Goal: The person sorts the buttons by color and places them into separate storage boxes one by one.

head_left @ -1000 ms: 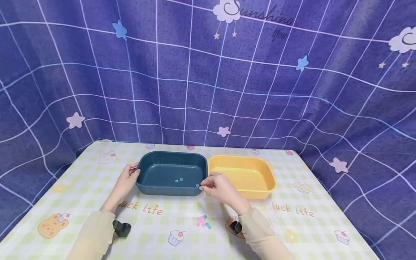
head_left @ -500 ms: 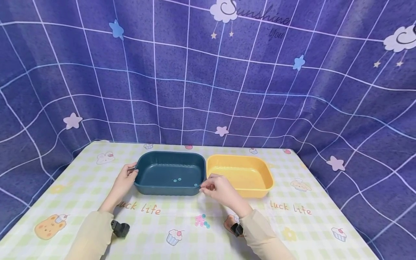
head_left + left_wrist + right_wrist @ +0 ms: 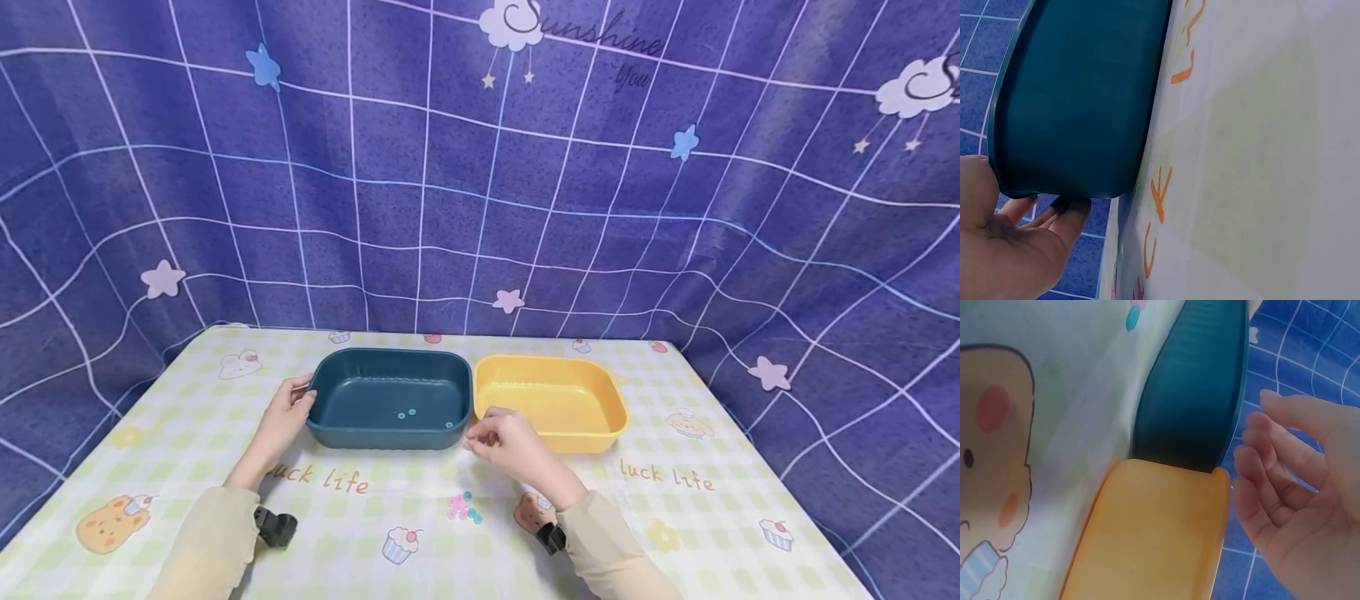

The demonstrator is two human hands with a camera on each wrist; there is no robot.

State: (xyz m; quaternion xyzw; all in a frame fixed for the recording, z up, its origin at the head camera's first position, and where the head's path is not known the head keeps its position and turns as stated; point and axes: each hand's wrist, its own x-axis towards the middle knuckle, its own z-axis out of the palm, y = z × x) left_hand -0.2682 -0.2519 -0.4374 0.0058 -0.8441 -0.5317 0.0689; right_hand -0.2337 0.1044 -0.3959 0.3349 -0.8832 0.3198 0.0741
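My left hand (image 3: 287,415) holds the left end of a dark teal plastic basin (image 3: 386,438). In the left wrist view its thumb lies at the rim and its fingers (image 3: 1072,222) bend against the end wall. Three small teal button-like discs (image 3: 412,412) lie inside the basin, one near its front right corner. Just off that corner hovers my right hand (image 3: 510,442), fingers loosely bent, thumb apart from them in the right wrist view, nothing visible between them. A little cluster of pink button-like pieces (image 3: 457,506) and teal ones (image 3: 477,517) lies on the cloth in front.
A yellow basin (image 3: 585,442) stands right up against the teal one's right end. Both rest on a pale checked tablecloth (image 3: 300,550) with printed cartoons. Behind the table hangs a blue grid-patterned curtain (image 3: 420,208).
My right hand has drawn back slightly from the teal basin's front right corner, and its fingers have loosened. The left hand keeps its hold. The head view has shifted a little.
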